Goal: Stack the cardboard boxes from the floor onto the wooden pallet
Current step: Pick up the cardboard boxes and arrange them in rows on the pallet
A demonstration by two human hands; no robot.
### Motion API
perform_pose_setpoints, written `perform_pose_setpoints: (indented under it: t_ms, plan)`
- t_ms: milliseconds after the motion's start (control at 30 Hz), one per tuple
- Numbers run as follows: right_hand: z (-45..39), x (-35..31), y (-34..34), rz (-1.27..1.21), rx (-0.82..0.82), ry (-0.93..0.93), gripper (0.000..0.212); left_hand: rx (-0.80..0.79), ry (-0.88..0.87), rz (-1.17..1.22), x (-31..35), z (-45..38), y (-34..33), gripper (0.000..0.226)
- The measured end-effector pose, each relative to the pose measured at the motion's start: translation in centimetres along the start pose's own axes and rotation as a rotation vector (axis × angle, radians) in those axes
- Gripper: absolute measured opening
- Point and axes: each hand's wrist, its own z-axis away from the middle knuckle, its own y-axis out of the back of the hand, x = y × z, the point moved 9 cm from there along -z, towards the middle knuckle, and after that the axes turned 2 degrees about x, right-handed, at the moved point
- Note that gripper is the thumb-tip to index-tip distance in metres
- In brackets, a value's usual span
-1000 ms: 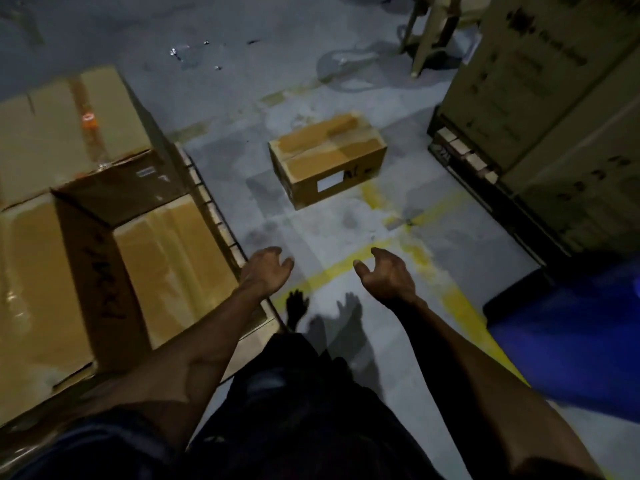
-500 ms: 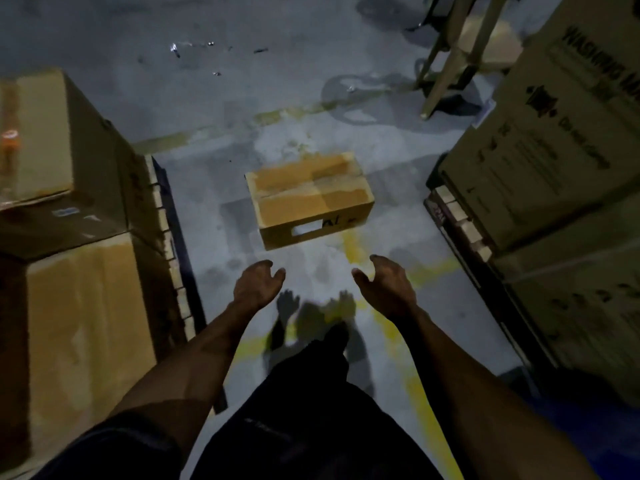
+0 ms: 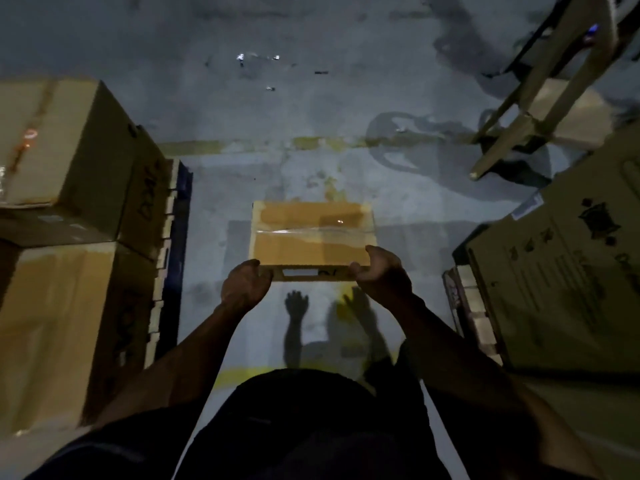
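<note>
Here, my left hand [image 3: 246, 287] and right hand [image 3: 381, 273] clasp the taped cardboard box's [image 3: 311, 233] near corners; such shallow grips could slip on lifting.

This is a warehouse or storage bay. The grey concrete floor [image 3: 311, 109] carries worn yellow painted lines [image 3: 332, 143], the marking of a goods area. Large sealed cardboard cartons [image 3: 65, 161] stand stacked on a pallet [image 3: 162, 271] at the left, and a big printed appliance carton [image 3: 568, 285] sits on another pallet [image 3: 467, 306] at the right. The light is dim.
</note>
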Motion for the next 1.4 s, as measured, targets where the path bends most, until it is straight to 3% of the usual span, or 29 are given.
perform_pose_setpoints:
  t_ms: [200,500,967,1133,1400]
  plan:
    - [-10.2,3.1,2.4,0.153,-0.239,0.196,0.065,0.101,0.227,0.135,4.7,0.0,-3.5,0.051]
    - [-17.2,1.5,5.7,0.244,-0.438,0.495,0.068,0.229,0.455,0.28,11.9,1.1,-4.6,0.058]
    - [-29.4,-9.4,0.4,0.408,-0.567,0.687,0.071,0.289,0.727,0.458,7.9,-9.3,-3.2,0.06]
    - [-32.7,-13.5,-0.9,0.424,-0.654,0.714,0.063,0.384,0.832,0.549,6.9,-10.4,-2.0,0.058]
    - [-38.5,-16.9,-6.4,0.463,-0.846,0.738,0.069,0.553,1.066,0.913,8.5,-12.0,-5.6,0.069]
